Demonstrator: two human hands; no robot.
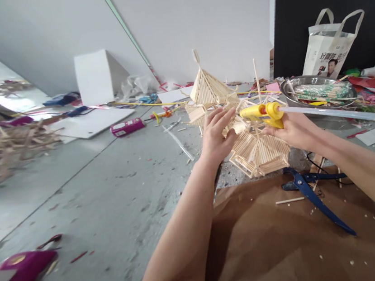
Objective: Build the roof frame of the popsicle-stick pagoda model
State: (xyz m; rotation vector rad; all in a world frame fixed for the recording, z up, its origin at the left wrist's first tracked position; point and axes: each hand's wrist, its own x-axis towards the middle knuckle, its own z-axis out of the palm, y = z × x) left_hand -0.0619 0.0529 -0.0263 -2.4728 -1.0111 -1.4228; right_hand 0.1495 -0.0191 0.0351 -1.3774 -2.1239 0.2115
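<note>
My right hand (290,130) is wrapped round a yellow hot glue gun (262,112), from whose back a long clear glue stick (338,114) runs off to the right. The gun's nozzle points left at a model pavilion (210,87) built of thin wooden sticks, with a peaked upper roof and a finial. My left hand (219,132) lies against the model's left side, fingers stretched out and thumb apart; its fingertips partly overlap the sticks. Lower and nearer, a wide stick-built roof (260,152) fans out under both hands. Whether the gun's tip touches the wood cannot be made out.
Blue pliers (311,184) and a loose stick (289,201) lie on brown paper (289,246). A metal bowl (283,87) holds packaged sticks, near a white bag (329,48). Purple tools (22,274), a purple can (127,127) and a stick pile (7,153) lie leftward.
</note>
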